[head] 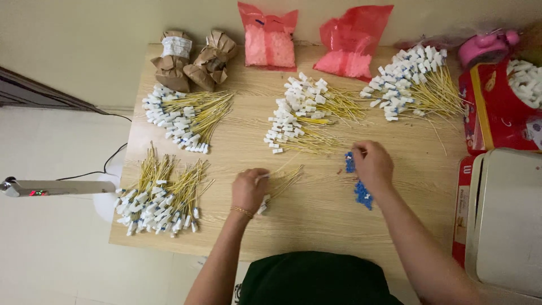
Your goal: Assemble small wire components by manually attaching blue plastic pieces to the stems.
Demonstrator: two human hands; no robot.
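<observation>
On the wooden table (316, 220), two brown paper bundles (195, 59) stand at the far left corner, two red plastic bags (307, 42) lean along the far edge, a red box (494, 110) lies at the right edge, and a white lamp arm (56, 187) reaches from the left.

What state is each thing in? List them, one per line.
Left hand: closed on a small bunch of yellow cables.
Right hand: fingers pinched at the blue caps.
Pink bags: partly filled, upright against the wall.
Brown paper packs: wrapped shut.
Cable piles: loose, fanned on the table.
</observation>
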